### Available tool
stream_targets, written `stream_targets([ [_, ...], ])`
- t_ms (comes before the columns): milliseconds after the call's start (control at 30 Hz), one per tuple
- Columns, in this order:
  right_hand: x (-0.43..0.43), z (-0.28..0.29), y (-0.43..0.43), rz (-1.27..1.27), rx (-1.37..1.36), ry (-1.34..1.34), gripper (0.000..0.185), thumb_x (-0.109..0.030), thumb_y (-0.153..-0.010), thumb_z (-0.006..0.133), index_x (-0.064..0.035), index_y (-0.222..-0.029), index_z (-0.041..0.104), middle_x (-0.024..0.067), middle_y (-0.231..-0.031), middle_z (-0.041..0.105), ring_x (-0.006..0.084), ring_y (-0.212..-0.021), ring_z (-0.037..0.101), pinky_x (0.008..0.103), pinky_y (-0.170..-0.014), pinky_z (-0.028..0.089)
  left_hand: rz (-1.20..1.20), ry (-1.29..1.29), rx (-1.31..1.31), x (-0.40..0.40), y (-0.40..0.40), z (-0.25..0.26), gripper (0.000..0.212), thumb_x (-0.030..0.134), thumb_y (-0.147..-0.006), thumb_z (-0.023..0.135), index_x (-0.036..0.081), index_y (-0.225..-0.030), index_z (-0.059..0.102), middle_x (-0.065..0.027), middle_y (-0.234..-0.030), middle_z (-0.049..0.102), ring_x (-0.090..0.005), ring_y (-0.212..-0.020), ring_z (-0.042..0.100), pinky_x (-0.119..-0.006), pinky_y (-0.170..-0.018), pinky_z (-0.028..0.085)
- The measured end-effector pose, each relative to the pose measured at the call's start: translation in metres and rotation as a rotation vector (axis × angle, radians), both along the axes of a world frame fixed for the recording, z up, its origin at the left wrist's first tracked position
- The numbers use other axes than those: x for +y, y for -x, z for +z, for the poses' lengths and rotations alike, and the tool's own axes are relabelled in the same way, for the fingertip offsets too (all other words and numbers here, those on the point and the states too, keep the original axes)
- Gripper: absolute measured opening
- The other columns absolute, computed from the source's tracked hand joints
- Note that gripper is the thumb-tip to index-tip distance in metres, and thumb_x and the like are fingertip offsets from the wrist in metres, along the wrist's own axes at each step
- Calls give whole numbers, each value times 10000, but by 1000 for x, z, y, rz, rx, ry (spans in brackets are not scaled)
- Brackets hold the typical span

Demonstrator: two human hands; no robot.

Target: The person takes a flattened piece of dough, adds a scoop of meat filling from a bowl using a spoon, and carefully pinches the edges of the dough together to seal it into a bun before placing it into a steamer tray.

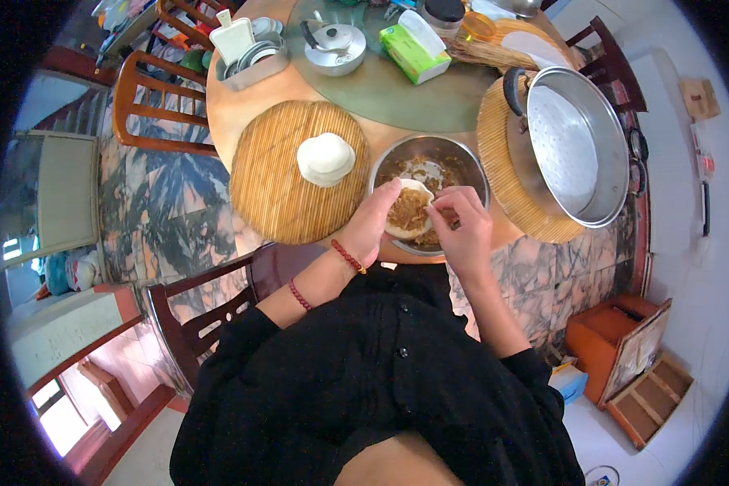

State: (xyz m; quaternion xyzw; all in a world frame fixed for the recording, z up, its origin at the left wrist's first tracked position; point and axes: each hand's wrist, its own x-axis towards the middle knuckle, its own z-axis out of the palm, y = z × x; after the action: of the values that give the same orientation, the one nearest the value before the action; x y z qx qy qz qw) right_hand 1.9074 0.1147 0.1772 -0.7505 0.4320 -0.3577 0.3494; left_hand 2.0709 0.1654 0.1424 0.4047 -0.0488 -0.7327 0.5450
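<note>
My left hand, with beaded bracelets on the wrist, cradles a round dough wrapper topped with brown filling. The thumb and finger of my right hand pinch the wrapper's right edge, where the rim looks gathered. Both hands are over a steel bowl with more of the filling inside, partly hidden by them. To the left, a stack of pale dough wrappers lies on a round mat of thin rods.
A large steel steamer pot stands on another round mat at the right. Farther back are a kettle, a green tissue box and a container of dishes. Wooden chairs stand at the left.
</note>
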Motion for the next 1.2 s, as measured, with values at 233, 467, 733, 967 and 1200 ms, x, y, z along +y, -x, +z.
stream_targets([
  [233, -10, -7, 7, -50, -78, -454, 103, 11, -845, 733, 5, -901, 647, 35, -922, 688, 100, -821, 648, 247, -729, 536, -70, 60, -140, -2, -4, 4, 438, 379, -1064, 418, 23, -1269, 568, -77, -1227, 652, -166, -1093, 655, -344, -948, 540],
  [467, -11, -14, 14, -119, -213, -629, 122, -8, -819, 761, 4, -862, 648, 52, -908, 678, 124, -787, 647, 263, -726, 533, -65, 57, -45, 0, -8, 9, 367, 284, -1067, 431, 28, -1307, 539, -79, -1245, 632, -171, -1150, 626, -346, -1003, 510],
  [733, -10, 9, 1, 63, 110, 152, 159, 25, -721, 770, -15, -806, 641, 139, -945, 682, 283, -869, 671, 325, -756, 546, -191, 277, -485, -3, -2, 9, 330, 222, -1077, 410, 13, -1256, 593, -43, -1192, 624, -100, -1111, 566, -277, -1001, 444],
  [967, -9, -5, 10, -37, -46, -290, 149, 21, -756, 782, -3, -839, 660, 86, -861, 700, 159, -783, 684, 290, -724, 548, -267, 278, -471, -3, -3, 13, 309, 215, -1070, 433, 15, -1216, 616, -33, -1163, 626, -94, -1092, 560, -271, -995, 441],
  [1200, -10, -11, 19, -103, -250, -599, 161, 5, -761, 799, 3, -872, 683, 76, -945, 689, 137, -816, 665, 270, -701, 544, -200, 245, -397, -3, -6, 20, 278, 213, -1059, 463, 21, -1186, 618, -26, -1126, 631, -104, -1064, 583, -267, -959, 466],
])
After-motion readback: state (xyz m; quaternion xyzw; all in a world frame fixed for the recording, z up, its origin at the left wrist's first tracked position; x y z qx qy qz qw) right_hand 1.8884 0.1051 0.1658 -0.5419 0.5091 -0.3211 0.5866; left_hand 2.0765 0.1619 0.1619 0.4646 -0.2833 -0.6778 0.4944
